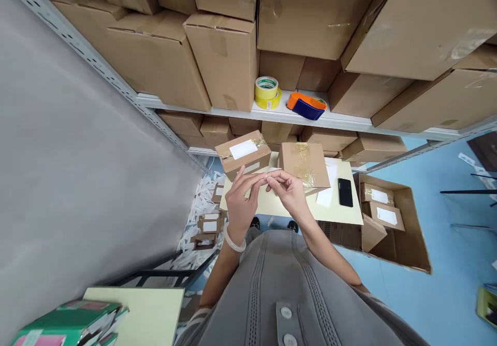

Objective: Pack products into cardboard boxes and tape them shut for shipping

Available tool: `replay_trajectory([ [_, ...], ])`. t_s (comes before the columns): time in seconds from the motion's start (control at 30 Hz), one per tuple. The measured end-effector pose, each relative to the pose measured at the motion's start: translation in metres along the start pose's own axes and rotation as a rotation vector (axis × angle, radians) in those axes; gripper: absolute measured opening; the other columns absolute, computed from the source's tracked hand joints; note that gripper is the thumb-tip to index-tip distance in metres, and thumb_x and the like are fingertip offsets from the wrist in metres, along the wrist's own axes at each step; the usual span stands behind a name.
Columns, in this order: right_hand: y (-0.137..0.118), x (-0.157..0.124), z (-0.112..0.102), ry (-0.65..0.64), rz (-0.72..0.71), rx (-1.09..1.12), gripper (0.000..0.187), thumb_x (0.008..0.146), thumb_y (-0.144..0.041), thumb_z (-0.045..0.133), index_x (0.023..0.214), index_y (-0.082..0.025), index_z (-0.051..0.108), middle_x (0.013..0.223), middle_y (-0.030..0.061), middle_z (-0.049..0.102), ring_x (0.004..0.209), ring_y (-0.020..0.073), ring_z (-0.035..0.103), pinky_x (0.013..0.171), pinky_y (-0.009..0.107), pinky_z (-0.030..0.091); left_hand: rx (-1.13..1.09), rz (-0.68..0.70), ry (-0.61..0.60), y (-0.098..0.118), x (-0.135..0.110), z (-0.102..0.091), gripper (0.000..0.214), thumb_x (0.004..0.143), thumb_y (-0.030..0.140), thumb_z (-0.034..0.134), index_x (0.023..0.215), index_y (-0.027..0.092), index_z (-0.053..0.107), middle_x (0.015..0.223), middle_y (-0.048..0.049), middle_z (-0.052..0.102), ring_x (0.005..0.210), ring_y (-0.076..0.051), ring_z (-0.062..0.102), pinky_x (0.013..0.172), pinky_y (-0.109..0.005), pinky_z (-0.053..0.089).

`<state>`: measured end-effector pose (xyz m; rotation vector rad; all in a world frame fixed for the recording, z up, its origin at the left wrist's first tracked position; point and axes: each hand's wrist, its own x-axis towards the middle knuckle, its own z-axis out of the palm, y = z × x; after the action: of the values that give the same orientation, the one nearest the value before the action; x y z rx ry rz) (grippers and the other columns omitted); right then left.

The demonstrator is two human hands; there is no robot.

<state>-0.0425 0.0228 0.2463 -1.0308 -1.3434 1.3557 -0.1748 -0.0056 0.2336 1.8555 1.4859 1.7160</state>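
Note:
My left hand and my right hand meet above the small table, fingertips pinched together. Whatever lies between the fingertips is too small to make out; a bit of white shows just behind them. Beyond my left hand a cardboard box sits tilted, with a white label on its top and tape at its ends. Another cardboard box, its top crossed by shiny tape, stands just past my right hand.
A black phone and white paper lie on the table. Tape rolls and an orange-and-blue tape dispenser rest on the shelf ahead. A large open carton at right holds boxes. White paper scraps cover the floor at left.

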Motion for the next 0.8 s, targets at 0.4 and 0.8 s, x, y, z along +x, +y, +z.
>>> replay_trajectory([
  [0.4,-0.014,-0.014,-0.048,-0.04,-0.079,-0.071,0.024,0.086,-0.046,0.069,0.085,-0.021,0.069,0.078,0.0016,0.067,0.07,0.0153,0.062,0.07,0.029,0.05,0.068,0.039,0.095,0.032,-0.017,0.042,0.018,0.093,0.017,0.061,0.103,0.025,0.073,0.097,0.0007,0.077,0.089,-0.014,0.072,0.114,-0.052,0.046],
  [0.8,-0.015,-0.024,-0.112,0.011,-0.194,-0.2,0.015,0.09,-0.036,0.064,0.087,-0.021,0.068,0.078,0.0013,0.066,0.071,0.0147,0.058,0.068,0.028,0.047,-0.057,-0.164,0.063,0.073,-0.02,0.099,0.007,0.09,0.025,0.067,0.094,0.023,0.071,0.092,-0.0002,0.076,0.088,-0.016,0.071,0.11,-0.047,0.048],
])
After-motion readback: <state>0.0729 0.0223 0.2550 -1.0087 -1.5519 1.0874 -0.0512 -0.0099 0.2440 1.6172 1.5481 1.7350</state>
